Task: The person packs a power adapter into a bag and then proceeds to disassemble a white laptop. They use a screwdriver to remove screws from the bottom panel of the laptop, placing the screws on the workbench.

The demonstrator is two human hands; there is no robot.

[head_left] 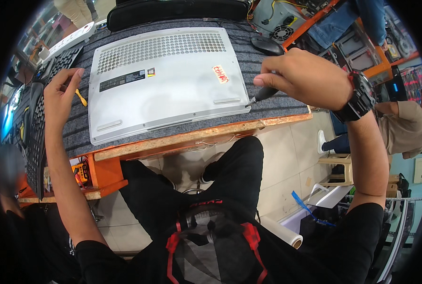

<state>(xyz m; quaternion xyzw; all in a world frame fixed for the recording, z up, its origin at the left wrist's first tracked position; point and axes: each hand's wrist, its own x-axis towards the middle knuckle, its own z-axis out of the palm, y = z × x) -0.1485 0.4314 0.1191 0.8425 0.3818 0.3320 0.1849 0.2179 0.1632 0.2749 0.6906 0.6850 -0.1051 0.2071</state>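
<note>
Flat silver rectangular laptop (168, 90) lies underside-up on grey ribbed mat (286, 105), long axis left-right; right hand (298, 75), nearer, grips black-handled screwdriver (266, 93), tip at laptop's near-right corner; left hand (61, 97) beyond laptop's left edge, fingers curled, can't tell if pinching anything.

Shows a white power strip (71, 40) at ten o'clock, a long black bag (178, 16) near twelve, a black computer mouse (267, 46) and a computer fan (282, 32) at one. Includes a beige plastic stool (334, 159) at three, a whitish film roll (279, 231) at five, a black keyboard (34, 137) at nine.
</note>
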